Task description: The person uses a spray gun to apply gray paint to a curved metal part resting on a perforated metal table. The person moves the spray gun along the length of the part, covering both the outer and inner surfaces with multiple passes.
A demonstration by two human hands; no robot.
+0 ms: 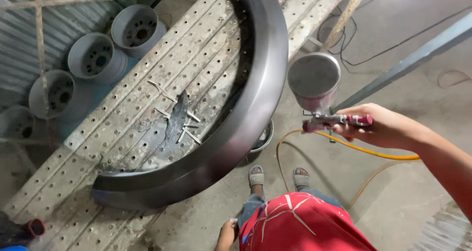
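My right hand [378, 125] grips a spray gun [322, 91] with a round metal cup on top and a red knob at its rear. The gun points left at a long curved dark grey fender [246, 118] that lies across a perforated metal platform [123, 128]. A small gap separates the nozzle from the fender's glossy outer face. My left hand [227, 235] hangs low by my hip near the bottom edge, fingers curled, with nothing visible in it.
Several grey wheel rims [96, 59] line the corrugated wall at the upper left. An orange hose [344, 147] loops over the concrete floor by my sandalled feet. A round tin [263, 140] sits under the fender. A grey beam [418, 57] slants at the right.
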